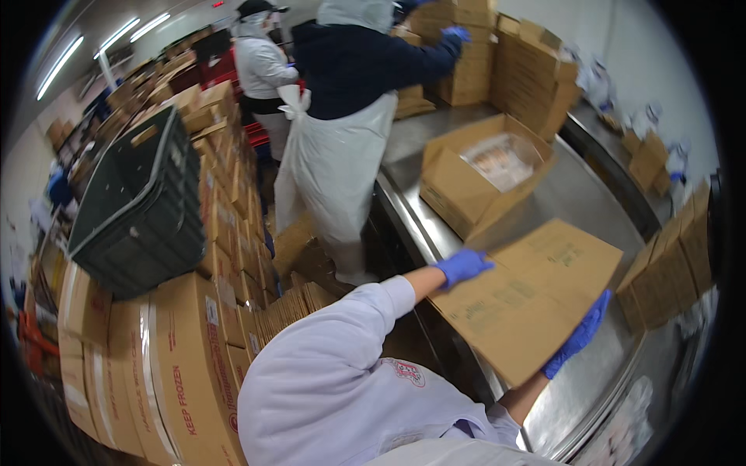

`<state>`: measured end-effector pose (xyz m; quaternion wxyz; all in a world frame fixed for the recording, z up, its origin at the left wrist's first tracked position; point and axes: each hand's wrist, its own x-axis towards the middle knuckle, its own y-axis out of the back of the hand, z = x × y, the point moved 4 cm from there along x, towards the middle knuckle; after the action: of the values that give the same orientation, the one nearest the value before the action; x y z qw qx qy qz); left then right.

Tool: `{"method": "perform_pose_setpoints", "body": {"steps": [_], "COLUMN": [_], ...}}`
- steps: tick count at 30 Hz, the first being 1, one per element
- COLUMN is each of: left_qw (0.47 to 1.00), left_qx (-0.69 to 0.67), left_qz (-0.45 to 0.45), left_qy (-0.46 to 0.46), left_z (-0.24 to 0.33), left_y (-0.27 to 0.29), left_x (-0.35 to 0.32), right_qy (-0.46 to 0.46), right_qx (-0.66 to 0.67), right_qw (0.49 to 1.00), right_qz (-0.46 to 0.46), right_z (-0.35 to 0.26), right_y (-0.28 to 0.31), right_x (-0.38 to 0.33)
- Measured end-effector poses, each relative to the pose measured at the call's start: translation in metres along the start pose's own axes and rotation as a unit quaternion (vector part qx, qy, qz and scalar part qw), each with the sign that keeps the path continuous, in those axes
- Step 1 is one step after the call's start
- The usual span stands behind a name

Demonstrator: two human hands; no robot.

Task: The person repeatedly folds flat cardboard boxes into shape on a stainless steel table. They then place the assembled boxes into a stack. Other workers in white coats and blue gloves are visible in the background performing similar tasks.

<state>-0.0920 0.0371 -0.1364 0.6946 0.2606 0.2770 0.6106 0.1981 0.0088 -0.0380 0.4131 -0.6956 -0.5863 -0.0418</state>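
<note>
A brown cardboard box (pixel 536 295) is between my two blue-gloved hands, tilted over the metal table. It shows a broad flat face with faint green print and a seam across it; its depth is hidden. My left hand (pixel 464 268) grips its left edge, fingers over the top. At the lower right edge, my right hand (pixel 579 334) is wrapped along the side, partly behind the cardboard. Just beyond stands an open carton (pixel 451 190) with a clear plastic pack of pinkish-brown food (pixel 501 159) inside.
The steel table (pixel 575 194) runs ahead, with stacked cartons (pixel 532 74) at its far end. A co-worker in a white apron (pixel 342 147) stands at the left. Nearby, a grey-green plastic bin (pixel 148 217) tops sealed cartons (pixel 186 365). More boxes (pixel 672 264) line the right.
</note>
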Motion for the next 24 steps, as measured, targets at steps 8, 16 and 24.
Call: {"method": "perform_pose_setpoints", "body": {"steps": [8,16,24], "left_qw": [0.906,0.76,0.927], "left_qx": [-0.307,-0.322,0.149], "left_qz": [0.131,0.091,0.133], "left_qy": [-0.259,-0.558,-0.316], "left_z": [0.141,0.18,0.236], "left_y": [0.03,0.076,0.095], "left_x": [-0.109,-0.129,-0.15], "right_qy": [0.144,0.245,0.392], "right_qx": [-0.305,-0.359,-0.427], "right_qw": [0.899,0.862,0.81], "right_qz": [-0.278,-0.261,-0.092], "right_z": [-0.033,-0.043,-0.108], "right_y": [-0.119,-0.124,0.006], "right_x": [-0.007,-0.01,0.017]}}
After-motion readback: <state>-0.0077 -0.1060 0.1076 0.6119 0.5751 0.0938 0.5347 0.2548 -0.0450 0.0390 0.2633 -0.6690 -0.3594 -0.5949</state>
